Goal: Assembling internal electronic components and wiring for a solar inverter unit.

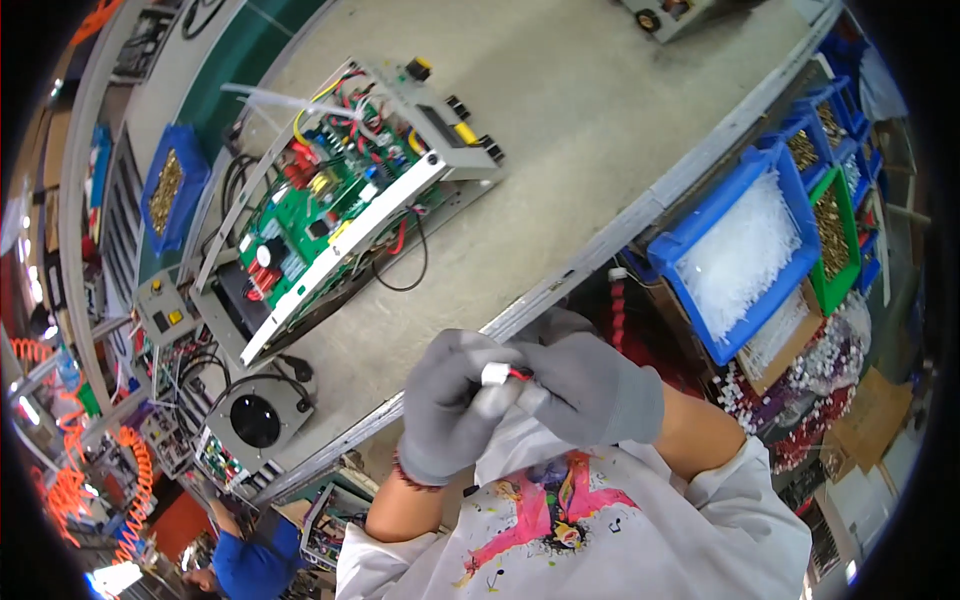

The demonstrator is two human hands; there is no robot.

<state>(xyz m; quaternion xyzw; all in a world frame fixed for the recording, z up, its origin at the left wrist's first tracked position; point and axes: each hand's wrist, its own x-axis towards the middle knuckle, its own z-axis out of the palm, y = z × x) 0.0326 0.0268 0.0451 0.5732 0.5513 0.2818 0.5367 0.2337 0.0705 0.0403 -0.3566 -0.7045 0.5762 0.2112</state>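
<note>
Shirt: white with a pink and multicoloured print [640,540], below the 2 gloved hands.
Left hand: in a grey glove [440,405], thumb and fingers closed together on a small white connector [494,374].
Right hand: in a grey glove [595,390], just beside the left, fingertips pinched together on short red and black wires [520,374] that run into the connector.
Connector's place: between the 2 hands, in front of the shirt, near the bench's edge.
Bench: pale grey top [560,150], its metal-trimmed edge running diagonally past the hands.
Right side: a large blue bin [725,350] full of clear-white small pieces; beside it, a green bin [832,297] of brass-coloured parts.
On the bench: 1 open chassis [345,262] with pale rails, tilted in view, around a green circuit board [285,212] crowded with components and coloured wires.
Left of the chassis's lower end: a grey box [292,400] with 1 round black opening.
Farther left: a blue bin [196,180] of brass-coloured parts; orange coiled hoses [135,465].
Lower left, well apart: a co-worker in a blue top [250,565].
Far top: part of 1 more unit [690,18].
</note>
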